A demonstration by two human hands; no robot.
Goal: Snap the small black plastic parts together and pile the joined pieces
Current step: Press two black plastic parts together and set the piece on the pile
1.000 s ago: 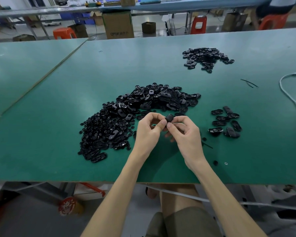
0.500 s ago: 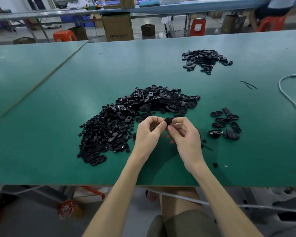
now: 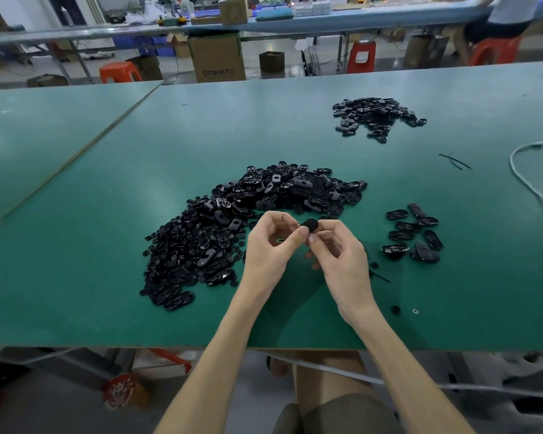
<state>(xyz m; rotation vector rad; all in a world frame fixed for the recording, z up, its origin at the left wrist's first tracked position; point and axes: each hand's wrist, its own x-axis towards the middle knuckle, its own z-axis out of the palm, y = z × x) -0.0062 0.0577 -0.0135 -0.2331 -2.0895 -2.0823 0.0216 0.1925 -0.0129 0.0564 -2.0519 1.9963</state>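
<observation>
Black plastic is showing between the fingertips of both hands, just at the near edge of the big heap (image 3: 232,227) of loose parts on the green table (image 3: 107,214). Both forearms are reaching up from the table's near edge and converging, wrists slightly bent inward, so the hands are meeting in front of the heap. The left hand (image 3: 268,249) is curling its fingers and pressing its thumb toward the small part (image 3: 310,224). The right hand (image 3: 337,252) is doing the same from the other side, thumb tips nearly touching. Both are pinching the part and holding it raised off the table. Only its rounded upper end is showing above the thumbs. The fingers are hiding the rest, so I cannot tell its long axis. A small group of oval pieces (image 3: 414,236) is lying right of the heap, and a second pile (image 3: 373,115) is sitting well beyond the heap, to the right.
</observation>
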